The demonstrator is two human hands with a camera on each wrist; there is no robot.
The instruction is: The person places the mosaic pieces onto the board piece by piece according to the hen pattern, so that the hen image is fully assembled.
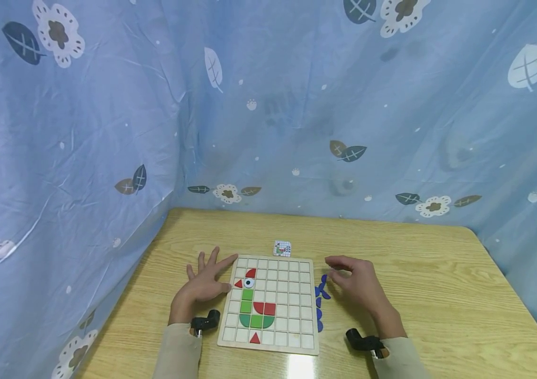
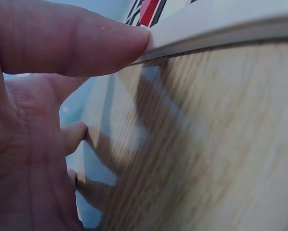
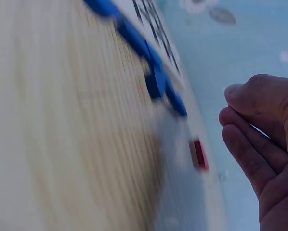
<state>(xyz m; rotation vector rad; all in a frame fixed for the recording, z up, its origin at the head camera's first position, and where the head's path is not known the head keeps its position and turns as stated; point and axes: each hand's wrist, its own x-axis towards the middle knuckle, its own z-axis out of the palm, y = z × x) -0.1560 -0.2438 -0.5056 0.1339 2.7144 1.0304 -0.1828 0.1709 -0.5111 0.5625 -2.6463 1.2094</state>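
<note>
A pale wooden grid board (image 1: 292,316) lies on the table. On it, red, green and eye-marked tiles form a bird: an eye tile (image 1: 248,283), green squares (image 1: 248,295), dark green quarter-rounds (image 1: 245,320), a red square (image 1: 270,309) and red triangles (image 1: 255,338). My left hand (image 1: 206,281) spreads its fingers at the board's left edge; the thumb (image 2: 105,43) touches the rim. Above the table, right of the board, my right hand (image 1: 360,279) hangs with loosely bent fingers and nothing visible in them. Several blue pieces (image 1: 319,314) lie along the board's right edge, left of that hand.
A small pattern card (image 1: 282,248) with a bird picture lies behind the board. In the right wrist view a red-topped wooden piece (image 3: 198,155) sits past the blue ones. A patterned blue curtain (image 1: 297,105) hangs behind the wooden table (image 1: 439,295).
</note>
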